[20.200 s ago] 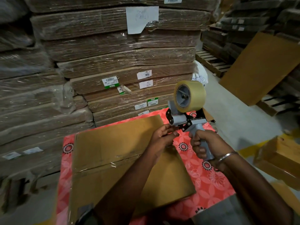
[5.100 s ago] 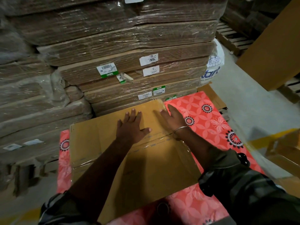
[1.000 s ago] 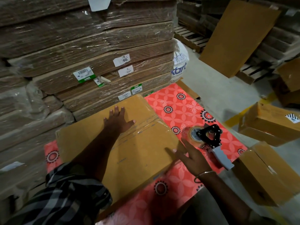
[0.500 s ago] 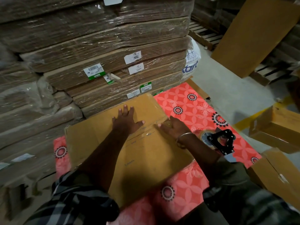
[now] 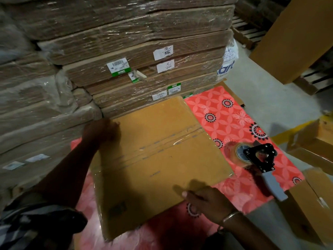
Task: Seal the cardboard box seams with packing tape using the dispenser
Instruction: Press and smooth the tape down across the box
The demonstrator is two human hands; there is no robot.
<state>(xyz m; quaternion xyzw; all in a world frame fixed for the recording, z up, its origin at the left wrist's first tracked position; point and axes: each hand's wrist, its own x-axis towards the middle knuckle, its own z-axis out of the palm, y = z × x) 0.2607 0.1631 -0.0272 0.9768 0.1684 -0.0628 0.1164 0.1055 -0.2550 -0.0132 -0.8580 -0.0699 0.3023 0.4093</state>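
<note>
Both hands' grip holds the taped cardboard box (image 5: 158, 163): left hand (image 5: 100, 130) far corner, right hand (image 5: 207, 201) near edge (dispenser (image 5: 259, 159) lies beside).

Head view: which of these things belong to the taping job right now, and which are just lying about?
Job:
- flat cardboard box, taped seam across it
- tape dispenser, lying on the red floral cloth
- left hand at the box's far left corner
- right hand at its near edge

Lying about:
- wrapped cardboard stacks
- brown boxes at right
- leaning board

Head-worn view, downward (close above table (image 5: 234, 123))
</note>
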